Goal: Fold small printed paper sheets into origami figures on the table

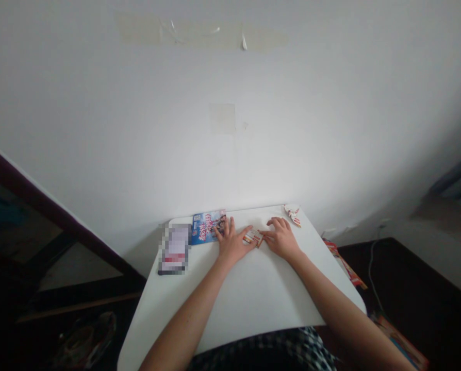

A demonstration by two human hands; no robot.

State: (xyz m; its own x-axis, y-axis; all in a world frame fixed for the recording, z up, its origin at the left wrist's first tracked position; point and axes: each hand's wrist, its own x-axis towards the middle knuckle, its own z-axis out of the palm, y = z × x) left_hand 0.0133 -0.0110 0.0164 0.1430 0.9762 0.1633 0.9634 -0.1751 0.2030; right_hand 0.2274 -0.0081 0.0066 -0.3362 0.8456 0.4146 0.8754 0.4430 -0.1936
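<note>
A small printed paper (253,237), whitish with orange and red parts, lies on the white table (253,288) between my hands. My left hand (232,245) is open, its fingers spread. Its thumb side rests on the paper's left part, while its other fingertips reach over the right end of a blue printed leaflet (203,229). My right hand (282,239) has its fingers bent, with the thumb and index finger closed at the paper's right edge. The exact grip there is too small to make out fully.
A blurred-out phone-like object (175,250) lies on the table's left side. A crumpled wrapper (293,214) sits at the back right corner. The wall (230,165) rises directly behind the table. Printed packages (346,263) and a cable (373,268) are to the right.
</note>
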